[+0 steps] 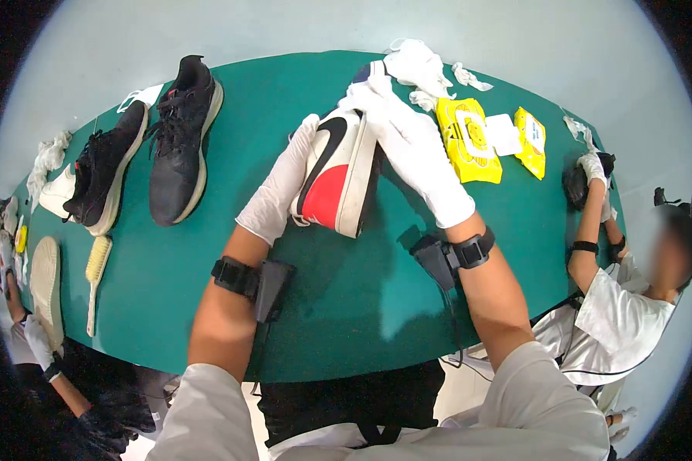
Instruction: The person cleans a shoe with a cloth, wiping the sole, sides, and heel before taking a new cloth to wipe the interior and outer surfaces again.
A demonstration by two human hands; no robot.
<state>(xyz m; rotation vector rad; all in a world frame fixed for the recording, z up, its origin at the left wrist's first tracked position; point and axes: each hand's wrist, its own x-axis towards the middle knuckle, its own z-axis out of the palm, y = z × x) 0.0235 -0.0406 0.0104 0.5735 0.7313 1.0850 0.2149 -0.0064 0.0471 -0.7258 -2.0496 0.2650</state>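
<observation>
A white sneaker with a black swoosh and a red heel panel lies tilted on its side, its pale sole edge turned to the right. My left hand, in a white glove, grips it from the left, with the fingertips hidden behind the upper. From the right, my gloved right hand reaches over the sole, its fingers bent against the shoe near the dark toe end. White glove and white shoe blend together around those fingertips. Crumpled white wipes lie just beyond the toe.
Two yellow wipe packs lie to the right. Black sneakers, a brush and a beige sole are at left. A co-worker handles a dark shoe on the right; another person's gloved hand is at left.
</observation>
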